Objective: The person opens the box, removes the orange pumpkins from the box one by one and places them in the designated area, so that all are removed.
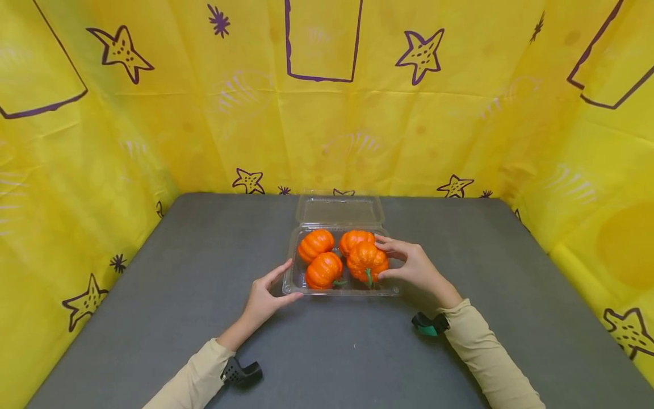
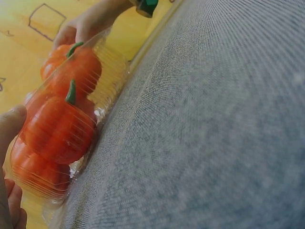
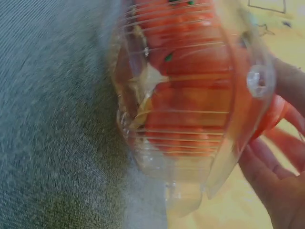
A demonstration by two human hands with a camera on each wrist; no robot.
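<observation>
A clear plastic clamshell container stands on the grey table, its lid open and lying back. Inside are several small orange pumpkins: two at the back and one at the front left. My right hand grips the front right pumpkin, fingers over its top and thumb at its side. My left hand holds the container's front left corner between thumb and fingers. The left wrist view shows the thumb against the clear wall beside a pumpkin.
The grey table is walled on three sides by yellow sheeting with purple stars. A dark wrist camera and a green one sit on my beige sleeves.
</observation>
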